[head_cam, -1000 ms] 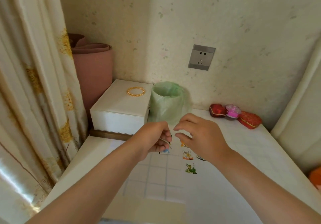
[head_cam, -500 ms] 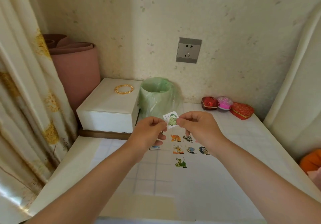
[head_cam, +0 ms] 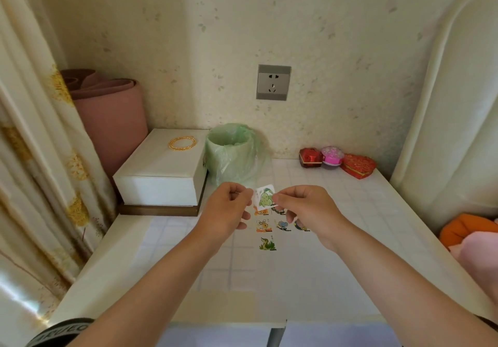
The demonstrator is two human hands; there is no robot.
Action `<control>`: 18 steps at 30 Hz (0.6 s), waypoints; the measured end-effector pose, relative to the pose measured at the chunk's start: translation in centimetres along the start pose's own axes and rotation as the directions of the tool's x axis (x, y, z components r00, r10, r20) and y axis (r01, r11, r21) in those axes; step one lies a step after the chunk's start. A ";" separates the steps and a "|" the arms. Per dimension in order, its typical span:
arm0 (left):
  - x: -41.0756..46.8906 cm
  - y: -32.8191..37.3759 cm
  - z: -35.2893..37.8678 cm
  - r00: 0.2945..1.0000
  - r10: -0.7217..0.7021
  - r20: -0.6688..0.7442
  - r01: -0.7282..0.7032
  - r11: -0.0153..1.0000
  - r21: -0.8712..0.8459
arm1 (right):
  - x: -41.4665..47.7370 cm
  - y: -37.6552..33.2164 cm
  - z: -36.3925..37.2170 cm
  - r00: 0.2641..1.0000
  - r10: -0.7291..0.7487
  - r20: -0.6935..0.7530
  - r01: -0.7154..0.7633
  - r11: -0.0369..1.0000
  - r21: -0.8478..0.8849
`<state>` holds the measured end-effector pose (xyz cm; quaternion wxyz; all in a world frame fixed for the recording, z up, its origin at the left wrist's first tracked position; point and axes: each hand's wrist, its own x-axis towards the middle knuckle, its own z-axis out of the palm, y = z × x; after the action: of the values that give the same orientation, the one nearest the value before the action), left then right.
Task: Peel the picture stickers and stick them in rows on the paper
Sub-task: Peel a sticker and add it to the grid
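Fig.: my L hand [head_cam: 229,209] & R hand [head_cam: 304,209] each pinch one edge of the small square green-creature picture sticker [head_cam: 265,198], raised over the white gridded paper [head_cam: 188,252], prob. to peel backing.

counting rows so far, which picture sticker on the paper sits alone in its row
The green long-necked animal sticker, the frontmost one. Nothing lies beside it; the other stuck stickers sit side by side farther back.

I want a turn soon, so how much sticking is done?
Several animal stickers sit in rows on the gridded paper. Left hand and right hand pinch a green creature sticker above them, not yet stuck. How many remain isn't visible.
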<state>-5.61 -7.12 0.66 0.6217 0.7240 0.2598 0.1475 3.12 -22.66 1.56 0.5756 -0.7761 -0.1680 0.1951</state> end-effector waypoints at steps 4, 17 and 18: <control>-0.9 -0.2 0.5 0.995 0.009 0.100 -0.012 1.000 0.024 | -1.0 1.0 -0.9 0.999 0.023 0.027 -0.024 0.999 0.043; 0.0 -1.1 3.3 0.991 0.036 0.133 -0.047 0.995 0.087 | -0.6 2.9 -3.1 0.998 0.038 0.049 -0.038 0.999 0.006; 0.2 -1.1 3.5 0.991 0.042 0.127 -0.055 0.993 0.100 | -0.4 3.0 -3.2 0.999 0.040 0.033 -0.039 0.999 -0.032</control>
<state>-3.80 -9.80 -1.09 0.5947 0.7691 0.2102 0.1035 4.43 -26.32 -0.44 0.5566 -0.7848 -0.1651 0.2169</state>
